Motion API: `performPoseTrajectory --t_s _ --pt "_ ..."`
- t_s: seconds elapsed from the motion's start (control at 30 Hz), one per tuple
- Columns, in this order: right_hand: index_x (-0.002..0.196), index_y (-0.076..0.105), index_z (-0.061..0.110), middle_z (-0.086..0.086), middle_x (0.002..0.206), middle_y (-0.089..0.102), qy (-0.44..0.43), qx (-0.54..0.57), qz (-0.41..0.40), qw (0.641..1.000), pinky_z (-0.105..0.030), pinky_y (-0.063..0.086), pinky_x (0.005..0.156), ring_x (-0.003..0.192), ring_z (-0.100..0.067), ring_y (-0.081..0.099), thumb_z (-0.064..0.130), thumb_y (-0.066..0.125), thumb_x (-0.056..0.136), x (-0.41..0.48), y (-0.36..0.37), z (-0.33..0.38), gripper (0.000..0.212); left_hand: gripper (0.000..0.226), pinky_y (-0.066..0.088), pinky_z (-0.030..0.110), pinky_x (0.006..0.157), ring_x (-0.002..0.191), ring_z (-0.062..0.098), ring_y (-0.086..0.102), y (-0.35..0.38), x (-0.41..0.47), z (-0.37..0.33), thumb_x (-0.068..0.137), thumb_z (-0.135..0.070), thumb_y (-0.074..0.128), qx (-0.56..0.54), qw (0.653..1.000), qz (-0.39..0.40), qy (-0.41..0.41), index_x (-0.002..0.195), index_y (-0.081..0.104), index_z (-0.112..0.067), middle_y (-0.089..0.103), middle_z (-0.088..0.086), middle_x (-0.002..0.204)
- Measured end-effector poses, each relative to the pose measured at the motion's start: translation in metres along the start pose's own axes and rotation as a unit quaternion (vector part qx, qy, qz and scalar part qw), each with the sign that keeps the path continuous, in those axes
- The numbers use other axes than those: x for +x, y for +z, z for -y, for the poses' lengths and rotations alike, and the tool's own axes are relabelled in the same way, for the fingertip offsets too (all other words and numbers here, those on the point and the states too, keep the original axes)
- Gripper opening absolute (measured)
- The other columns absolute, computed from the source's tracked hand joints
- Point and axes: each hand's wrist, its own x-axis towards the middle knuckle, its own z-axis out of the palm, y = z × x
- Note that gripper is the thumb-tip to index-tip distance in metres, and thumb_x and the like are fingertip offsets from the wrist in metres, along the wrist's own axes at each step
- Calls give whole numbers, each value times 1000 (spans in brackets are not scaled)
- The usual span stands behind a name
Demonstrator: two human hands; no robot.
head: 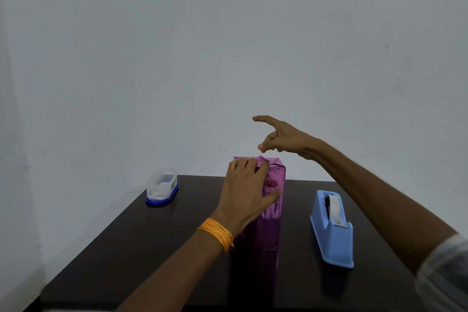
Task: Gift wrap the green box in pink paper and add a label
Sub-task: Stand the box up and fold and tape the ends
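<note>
Now the wrapped box (269, 228) is standing upright at the middle of the dark table (121, 248), its pink paper gathered into a top fold (269, 161). The left hand (244, 192) is lying spread over the upper end, fingers pressing the flap, thumb on the near face. The right hand (283, 138) is hovering just above, forefinger out, thumb and other fingers drawn close; whether they are pinching tape I cannot tell. Best to be keeping that flap flat and taping across the seam. Lower right is sitting the blue tape dispenser (331, 230), centre left a clear container (162, 187).
</note>
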Motion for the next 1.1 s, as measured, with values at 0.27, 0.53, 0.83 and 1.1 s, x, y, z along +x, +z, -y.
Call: performPoseTrajectory --t_s 0.27,0.53,0.83,1.1 --pt "147 33 39 -7 92 75 3 -28 56 998 -28 44 72 84 -12 60 15 72 89 11 -1 -1 74 69 42 41 101 111 23 54 -1 0 0 86 -68 44 -9 1000 7 -3 132 53 -18 60 5 122" --pt "151 30 35 -2 91 74 31 -48 102 993 -27 40 72 87 -12 60 9 68 90 19 4 -8 77 66 41 41 101 111 22 53 -1 -1 -1 85 -67 46 -9 1000 3 -3 131 54 -20 60 4 121" --pt "143 42 37 -4 90 72 -28 74 64 995 -35 50 85 88 -16 65 9 66 91 15 -9 0 64 63 44 40 96 105 21 55 -1 0 -1 84 -68 43 2 1000 -3 1 123 57 -20 62 3 115" --pt "145 39 34 -2 88 72 -9 35 76 997 -30 48 74 81 -16 59 10 68 90 11 1 -10 67 69 41 41 100 110 22 54 -6 1 0 86 -69 42 -11 1000 18 6 131 54 -17 61 4 120"
